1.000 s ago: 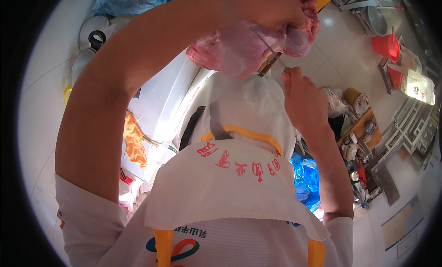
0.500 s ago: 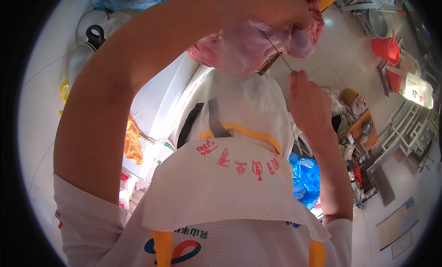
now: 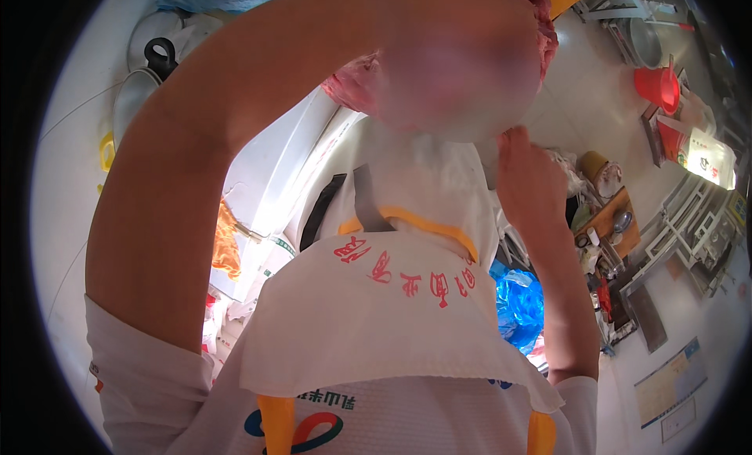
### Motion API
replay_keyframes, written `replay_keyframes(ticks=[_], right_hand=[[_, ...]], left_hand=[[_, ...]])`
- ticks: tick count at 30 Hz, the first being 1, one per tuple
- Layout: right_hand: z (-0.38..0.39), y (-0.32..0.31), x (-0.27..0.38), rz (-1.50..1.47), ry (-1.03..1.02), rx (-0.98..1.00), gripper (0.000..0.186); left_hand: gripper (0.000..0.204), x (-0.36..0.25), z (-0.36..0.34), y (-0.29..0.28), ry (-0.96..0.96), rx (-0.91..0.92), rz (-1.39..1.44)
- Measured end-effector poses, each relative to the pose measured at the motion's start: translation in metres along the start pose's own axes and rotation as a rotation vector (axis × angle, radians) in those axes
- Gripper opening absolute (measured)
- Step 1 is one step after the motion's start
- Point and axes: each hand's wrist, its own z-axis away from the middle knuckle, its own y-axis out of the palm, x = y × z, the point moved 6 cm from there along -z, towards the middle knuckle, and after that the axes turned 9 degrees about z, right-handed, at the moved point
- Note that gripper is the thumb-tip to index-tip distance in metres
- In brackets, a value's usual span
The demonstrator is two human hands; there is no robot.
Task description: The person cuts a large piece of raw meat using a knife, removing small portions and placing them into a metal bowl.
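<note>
Pink raw meat (image 3: 354,85) is at the top middle, in front of my apron (image 3: 415,181). A hazy round blur covers most of it. My left arm (image 3: 204,118) arches over from the left, and my left hand lies within the blur at the meat, its fingers hidden. My right hand (image 3: 529,177) is closed just right of the meat, at the blur's lower edge. A thin blade runs from its fist in the earlier frame; now the blur covers this knife's blade.
On the right are a red scoop (image 3: 658,87), a wooden board (image 3: 619,220) with a spoon, and white racks (image 3: 689,228). Blue plastic (image 3: 518,306) lies by my right forearm. Pan lids (image 3: 137,94) and an orange cloth (image 3: 225,243) are at the left.
The hazy blur has grown over the meat, my left hand and the knife blade. My right hand has shifted slightly downward, still closed.
</note>
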Motion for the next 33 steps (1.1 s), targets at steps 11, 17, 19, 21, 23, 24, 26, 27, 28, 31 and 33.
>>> replay_keyframes(ticks=[11, 17, 19, 21, 23, 24, 26, 27, 28, 31, 33], right_hand=[[-0.003, -0.026, 0.026, -0.045, 0.046, 0.05, 0.029], [0.027, 0.002, -0.008, -0.02, 0.079, 0.064, 0.027], [0.035, -0.004, -0.005, -0.071, 0.055, 0.014, 0.026], [0.039, -0.024, 0.01, -0.141, 0.004, -0.087, 0.026], [0.017, -0.024, 0.027, -0.078, 0.02, 0.019, 0.026], [0.005, -0.022, 0.029, -0.049, 0.042, 0.064, 0.026], [-0.006, -0.014, 0.019, -0.028, 0.083, 0.057, 0.026], [-0.005, -0.003, 0.011, -0.018, 0.103, 0.07, 0.027], [0.001, 0.003, 0.006, 0.004, 0.058, 0.028, 0.027], [0.029, 0.007, -0.002, 0.0, 0.008, -0.047, 0.028], [0.038, -0.002, 0.003, -0.104, 0.075, -0.013, 0.027]], left_hand=[[0.017, 0.0, 0.001, -0.002, -0.04, 0.006, -0.034], [0.017, 0.004, 0.009, -0.004, -0.069, -0.026, -0.036], [0.016, 0.003, 0.009, -0.004, -0.101, -0.029, 0.039], [0.016, 0.003, 0.01, -0.003, -0.122, -0.033, 0.036], [0.016, 0.009, 0.012, 0.003, -0.144, -0.036, -0.051], [0.016, 0.008, 0.009, 0.002, -0.098, -0.043, -0.049], [0.017, 0.007, 0.005, 0.0, -0.007, -0.058, -0.043], [0.016, 0.008, 0.002, 0.005, -0.003, -0.05, -0.032], [0.016, 0.009, 0.003, 0.005, -0.011, -0.049, -0.029], [0.016, 0.005, 0.008, 0.001, -0.021, -0.073, 0.026], [0.016, 0.005, 0.014, -0.005, -0.039, -0.079, 0.028]])
